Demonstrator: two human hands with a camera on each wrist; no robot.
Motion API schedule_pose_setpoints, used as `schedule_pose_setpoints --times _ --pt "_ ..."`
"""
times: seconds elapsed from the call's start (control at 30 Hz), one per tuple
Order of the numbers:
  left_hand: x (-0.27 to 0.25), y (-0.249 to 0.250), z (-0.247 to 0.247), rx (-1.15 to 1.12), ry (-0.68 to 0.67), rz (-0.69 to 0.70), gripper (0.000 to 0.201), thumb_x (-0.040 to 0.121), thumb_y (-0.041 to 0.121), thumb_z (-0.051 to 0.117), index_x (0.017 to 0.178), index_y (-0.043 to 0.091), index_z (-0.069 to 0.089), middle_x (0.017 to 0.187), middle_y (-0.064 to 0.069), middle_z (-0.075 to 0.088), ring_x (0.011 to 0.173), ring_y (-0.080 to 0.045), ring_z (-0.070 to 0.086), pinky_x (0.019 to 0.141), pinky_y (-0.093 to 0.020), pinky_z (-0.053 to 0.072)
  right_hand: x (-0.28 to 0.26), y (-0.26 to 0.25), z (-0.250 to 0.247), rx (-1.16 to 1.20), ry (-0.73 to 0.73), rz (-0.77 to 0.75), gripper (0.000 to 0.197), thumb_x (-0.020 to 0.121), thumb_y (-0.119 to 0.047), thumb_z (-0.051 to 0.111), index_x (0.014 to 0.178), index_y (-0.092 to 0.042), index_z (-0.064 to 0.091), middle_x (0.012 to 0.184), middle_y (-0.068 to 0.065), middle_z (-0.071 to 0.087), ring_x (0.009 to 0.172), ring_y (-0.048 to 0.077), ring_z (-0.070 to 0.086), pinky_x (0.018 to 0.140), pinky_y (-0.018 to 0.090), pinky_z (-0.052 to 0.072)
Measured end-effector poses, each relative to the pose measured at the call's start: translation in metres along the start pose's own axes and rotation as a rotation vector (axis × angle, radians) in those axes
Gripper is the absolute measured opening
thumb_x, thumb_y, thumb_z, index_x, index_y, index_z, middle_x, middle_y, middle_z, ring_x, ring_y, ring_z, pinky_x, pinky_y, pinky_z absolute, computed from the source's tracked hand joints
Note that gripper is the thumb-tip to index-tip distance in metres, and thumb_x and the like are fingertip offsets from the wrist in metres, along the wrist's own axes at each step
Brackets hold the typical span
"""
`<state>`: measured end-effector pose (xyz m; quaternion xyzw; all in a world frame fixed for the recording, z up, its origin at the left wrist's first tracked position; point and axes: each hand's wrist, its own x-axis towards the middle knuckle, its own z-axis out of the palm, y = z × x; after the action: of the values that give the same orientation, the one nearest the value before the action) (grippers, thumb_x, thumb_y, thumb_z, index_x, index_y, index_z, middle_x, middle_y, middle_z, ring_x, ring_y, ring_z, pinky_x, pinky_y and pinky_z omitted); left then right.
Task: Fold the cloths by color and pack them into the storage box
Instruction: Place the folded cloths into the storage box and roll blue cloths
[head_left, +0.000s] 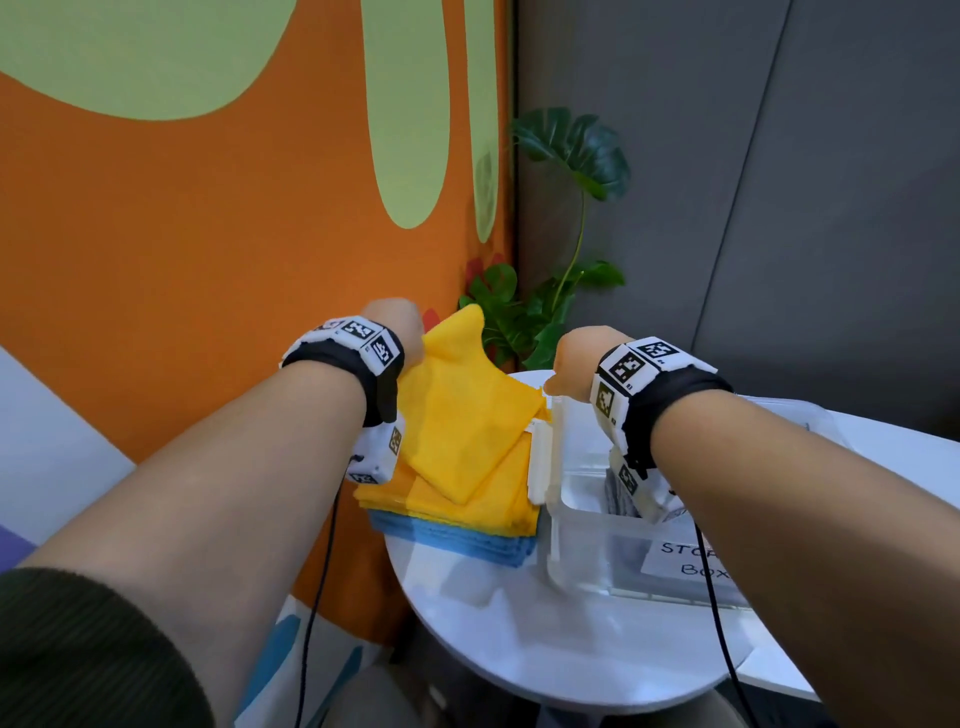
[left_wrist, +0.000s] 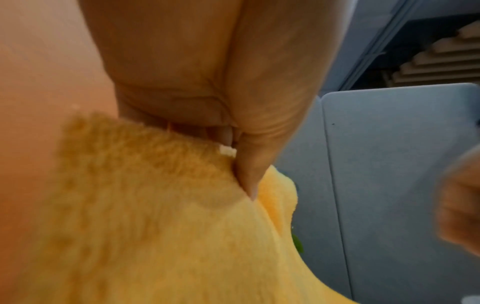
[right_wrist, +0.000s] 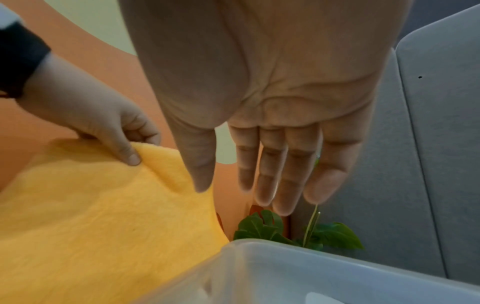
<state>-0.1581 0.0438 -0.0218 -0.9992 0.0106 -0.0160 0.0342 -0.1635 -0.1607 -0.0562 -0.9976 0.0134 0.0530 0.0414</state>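
Observation:
My left hand (head_left: 400, 322) (left_wrist: 241, 164) pinches a corner of a yellow cloth (head_left: 462, 415) (left_wrist: 155, 226) between thumb and curled fingers and holds it up. The cloth hangs over a stack of yellow cloths (head_left: 467, 512) that lies on blue cloths (head_left: 467, 545). My right hand (head_left: 571, 358) (right_wrist: 241, 181) is open with straight fingers above the clear storage box (head_left: 587, 519) (right_wrist: 311, 267); its thumb is at the yellow cloth's (right_wrist: 103, 226) right edge. Something grey (head_left: 618, 499) lies inside the box. The right wrist view also shows the left hand (right_wrist: 103, 123) pinching.
The cloths and box sit on a small round white table (head_left: 519, 649). A green plant (head_left: 571, 156) (right_wrist: 262, 228) stands behind the table in the corner. An orange-and-green wall is to the left, grey panels to the right.

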Motion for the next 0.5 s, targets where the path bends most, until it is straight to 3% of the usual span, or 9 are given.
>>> schedule_pose_setpoints --times 0.07,0.13,0.2,0.27,0.37,0.5 --pt "-0.002 0.006 -0.019 -0.04 0.078 0.08 0.008 0.09 0.012 0.058 0.097 0.016 0.06 0.084 -0.001 0.057 0.081 -0.023 0.05 0.069 -0.029 0.041 -0.014 0.003 -0.008 0.046 0.081 -0.007 0.036 0.08 -0.046 0.062 0.097 -0.014 0.059 0.086 0.001 0.057 0.08 0.023 0.057 0.07 0.033 0.046" --pt "-0.003 0.016 -0.035 -0.076 0.163 0.173 0.01 0.089 0.012 0.057 0.097 0.018 0.059 0.096 -0.004 0.062 0.083 -0.023 0.055 0.065 -0.03 0.042 -0.019 0.006 -0.013 0.127 0.163 0.003 0.056 0.079 -0.045 0.069 0.121 -0.013 0.048 0.11 0.007 0.054 0.097 0.027 0.057 0.071 0.034 0.044" --pt "-0.006 0.026 -0.048 -0.127 0.258 0.27 0.01 0.087 0.013 0.058 0.089 0.023 0.055 0.09 -0.002 0.062 0.08 -0.022 0.057 0.059 -0.029 0.039 -0.03 0.004 -0.021 0.213 0.223 0.024 0.082 0.074 -0.046 0.075 0.136 -0.013 0.033 0.13 0.01 0.043 0.113 0.031 0.053 0.079 0.039 0.046" --pt "-0.012 0.039 -0.06 -0.175 0.335 0.346 0.01 0.087 0.016 0.058 0.086 0.025 0.052 0.084 0.001 0.059 0.077 -0.021 0.055 0.057 -0.028 0.036 -0.036 0.008 -0.027 0.295 0.322 0.065 0.098 0.071 -0.047 0.078 0.144 -0.015 0.022 0.138 0.01 0.036 0.12 0.033 0.048 0.09 0.044 0.047" --pt "-0.021 0.059 -0.075 -0.197 0.433 0.447 0.009 0.09 0.016 0.055 0.09 0.024 0.051 0.085 -0.001 0.058 0.077 -0.023 0.054 0.059 -0.033 0.041 -0.043 0.021 -0.036 0.382 0.47 0.092 0.078 0.073 -0.04 0.077 0.133 -0.015 0.035 0.13 0.009 0.043 0.115 0.031 0.051 0.091 0.046 0.048" --pt "-0.028 0.079 -0.086 -0.238 0.506 0.55 0.008 0.091 0.016 0.054 0.097 0.021 0.054 0.089 -0.002 0.061 0.081 -0.023 0.055 0.068 -0.039 0.048 -0.056 0.048 -0.05 0.435 0.577 0.063 0.036 0.082 -0.026 0.063 0.111 -0.015 0.046 0.103 0.008 0.054 0.091 0.029 0.055 0.077 0.042 0.049"
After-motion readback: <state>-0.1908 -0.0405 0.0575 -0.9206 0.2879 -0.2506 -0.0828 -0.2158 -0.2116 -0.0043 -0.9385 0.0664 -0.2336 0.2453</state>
